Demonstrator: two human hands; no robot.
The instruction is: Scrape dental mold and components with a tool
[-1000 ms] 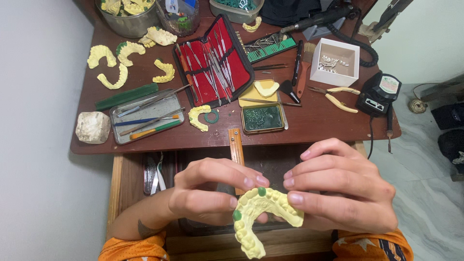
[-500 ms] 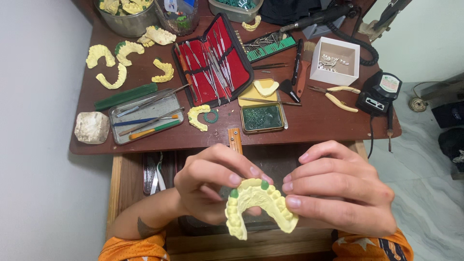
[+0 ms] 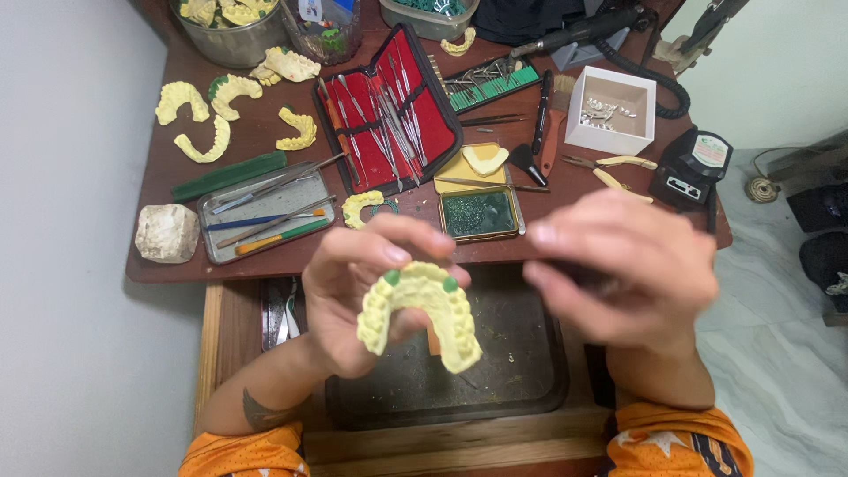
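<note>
One hand now, left hand [image 3: 353,291] holding dental cast [image 3: 422,314]; right hand [image 3: 618,265] released

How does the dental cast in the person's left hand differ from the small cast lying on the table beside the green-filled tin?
The held cast is lifted off the table in the left hand; the small cast lies flat on the table, untouched. The held one looks larger and carries two green spots on its arch, while the small one shows none. Both are pale yellow horseshoe arches.

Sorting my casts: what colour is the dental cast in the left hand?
Pale yellow dental cast with two green spots, head view.
</note>
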